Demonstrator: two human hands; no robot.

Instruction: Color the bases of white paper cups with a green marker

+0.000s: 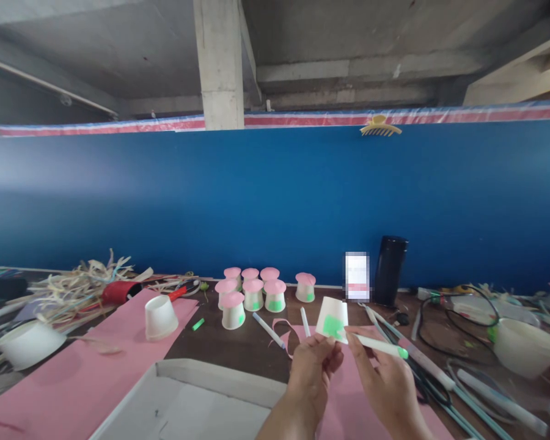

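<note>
My left hand [312, 373] pinches a small white paper cup [326, 308] by its lower edge, and the cup leans a little. A bright green patch is coloured on the side facing me. In my right hand [387, 382] is a white marker [376, 345] with a green end pointing right; its tip meets the cup's right side, partly hidden by my fingers. Beyond my hands stand several upturned paper cups with pink paper tops [233, 299], most showing green patches. A loose green marker cap [198, 324] lies to their left.
An open white box [220, 371] sits in front of me, beside pink paper sheets [87, 373]. Plain cups [161, 318] and a heap of paper strips [91, 281] are left. A black cylinder [391, 269], scissors [433, 391] and pale cups [527, 348] are right. A blue partition [275, 195] stands behind.
</note>
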